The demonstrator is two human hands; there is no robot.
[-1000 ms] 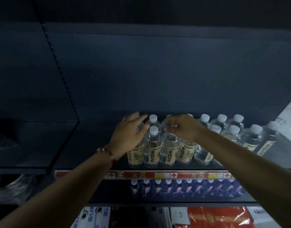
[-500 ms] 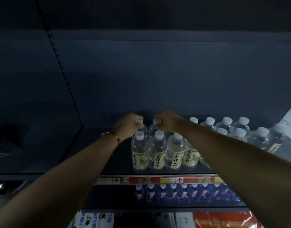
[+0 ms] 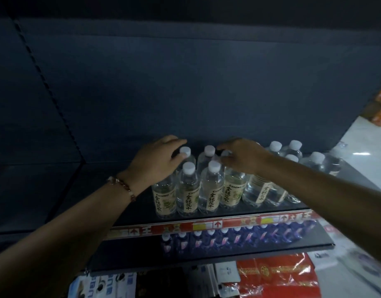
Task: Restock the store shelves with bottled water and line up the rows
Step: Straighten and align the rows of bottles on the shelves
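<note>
Both hands slid right a bit, left hand [image 3: 155, 161] now loosely spread over the 9 o'clock water bottles [image 3: 209, 190], right hand [image 3: 242, 157] fingers relaxed on caps at 3 o'clock.

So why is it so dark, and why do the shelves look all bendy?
Head view: dim light, so the back panel is nearly black and only the white caps and pale labels stand out; the wide lens bows the red price strip; the purple bottles below look smeary; glare shines on the floor at right.
</note>
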